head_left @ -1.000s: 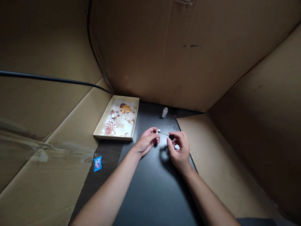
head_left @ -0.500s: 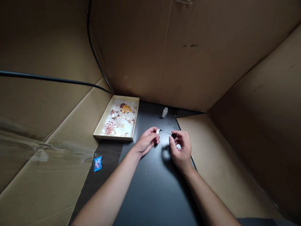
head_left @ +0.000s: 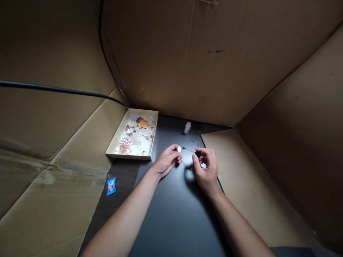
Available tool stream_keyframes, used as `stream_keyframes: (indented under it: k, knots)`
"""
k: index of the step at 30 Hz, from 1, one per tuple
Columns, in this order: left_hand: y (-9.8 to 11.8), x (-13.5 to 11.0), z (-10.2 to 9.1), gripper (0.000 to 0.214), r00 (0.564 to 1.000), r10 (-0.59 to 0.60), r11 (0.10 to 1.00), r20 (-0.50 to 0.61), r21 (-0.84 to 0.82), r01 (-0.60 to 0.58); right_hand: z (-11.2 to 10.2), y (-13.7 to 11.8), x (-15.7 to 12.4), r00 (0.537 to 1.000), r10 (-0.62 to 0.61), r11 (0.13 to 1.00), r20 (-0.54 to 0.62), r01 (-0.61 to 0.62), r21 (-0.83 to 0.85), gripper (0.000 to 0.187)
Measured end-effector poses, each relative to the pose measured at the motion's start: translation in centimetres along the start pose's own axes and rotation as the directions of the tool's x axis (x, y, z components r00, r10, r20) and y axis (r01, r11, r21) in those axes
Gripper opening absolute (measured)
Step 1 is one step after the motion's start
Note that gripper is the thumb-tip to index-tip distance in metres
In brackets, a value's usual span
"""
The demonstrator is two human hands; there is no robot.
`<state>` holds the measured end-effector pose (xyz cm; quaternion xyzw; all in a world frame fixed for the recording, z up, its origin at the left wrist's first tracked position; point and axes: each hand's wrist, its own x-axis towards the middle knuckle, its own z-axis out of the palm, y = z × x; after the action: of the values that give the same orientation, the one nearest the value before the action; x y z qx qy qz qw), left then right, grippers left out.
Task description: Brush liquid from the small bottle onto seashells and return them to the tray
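My left hand [head_left: 168, 160] pinches a small white shell [head_left: 179, 149] between thumb and fingertips over the black tabletop [head_left: 171, 207]. My right hand [head_left: 205, 167] is closed on the black cap of a thin brush [head_left: 190, 150], whose tip points left and stops just short of the shell. A small clear bottle [head_left: 187, 127] stands uncapped behind the hands. A shallow beige box [head_left: 112, 144] with several shells, white, red-striped and one orange, lies to the left of my left hand.
Cardboard walls [head_left: 214, 60] close in the workspace on three sides, with cardboard sheets on the table at left and right. A black cable [head_left: 61, 90] runs along the left wall. A blue wrapped packet [head_left: 111, 186] lies at the left cardboard's edge.
The brush tip, touching the shell a second ago, has drawn a little to the right and now shows a small gap. My left hand has turned the shell slightly.
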<state>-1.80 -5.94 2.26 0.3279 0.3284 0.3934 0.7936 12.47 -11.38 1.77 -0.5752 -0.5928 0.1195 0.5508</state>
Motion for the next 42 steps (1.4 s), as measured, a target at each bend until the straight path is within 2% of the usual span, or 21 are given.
stream_keyframes:
  k: [3,7,11,15,19,24,30,35,38,42]
  knots:
    - [-0.08,0.02,-0.03,0.022,1.0,0.005,1.0,0.0,-0.002,-0.005,0.05,0.03,-0.05,0.998,-0.022,1.0,0.054,0.021,0.013,0.014]
    - [-0.19,0.07,-0.15,0.022,1.0,0.008,1.0,-0.002,0.017,-0.008,0.15,0.2,-0.11,0.999,0.036,0.999,-0.005,-0.036,-0.004,0.015]
    - [-0.17,0.06,-0.16,0.021,1.0,0.014,1.0,0.009,0.02,-0.014,0.15,0.21,-0.16,0.999,-0.006,1.0,0.048,0.005,0.021,0.016]
    - [-0.04,-0.09,-0.02,0.022,1.0,-0.003,0.999,0.018,0.042,0.002,0.09,0.06,-0.17,1.0,0.011,1.0,0.017,-0.011,0.009,0.016]
    - [-0.04,-0.12,0.0,0.022,0.999,0.007,0.999,0.035,0.04,-0.008,0.05,-0.02,-0.12,0.998,-0.025,0.999,0.059,0.024,0.022,0.015]
    - [-0.23,0.0,-0.05,0.023,0.999,0.02,0.999,0.032,0.034,-0.021,0.1,0.23,-0.13,0.999,0.038,0.999,0.001,-0.038,0.03,0.016]
    - [-0.36,0.1,-0.19,0.022,0.999,0.03,0.999,0.016,0.041,-0.031,0.17,0.46,-0.15,0.998,0.057,0.997,0.014,-0.058,0.055,0.015]
    - [-0.18,0.22,-0.29,0.025,0.997,0.062,0.995,-0.052,-0.081,-0.066,0.12,0.35,-0.13,0.997,0.073,0.996,0.004,-0.073,0.042,0.012]
    - [-0.04,0.26,-0.31,0.027,0.997,0.045,0.989,-0.069,-0.135,-0.054,0.14,0.42,-0.11,0.998,0.052,0.996,0.038,-0.054,0.064,0.013]
    - [-0.04,0.3,-0.4,0.026,0.997,0.037,0.984,-0.067,-0.174,-0.048,0.18,0.81,-0.03,0.992,0.119,0.992,0.036,-0.12,0.024,0.014]
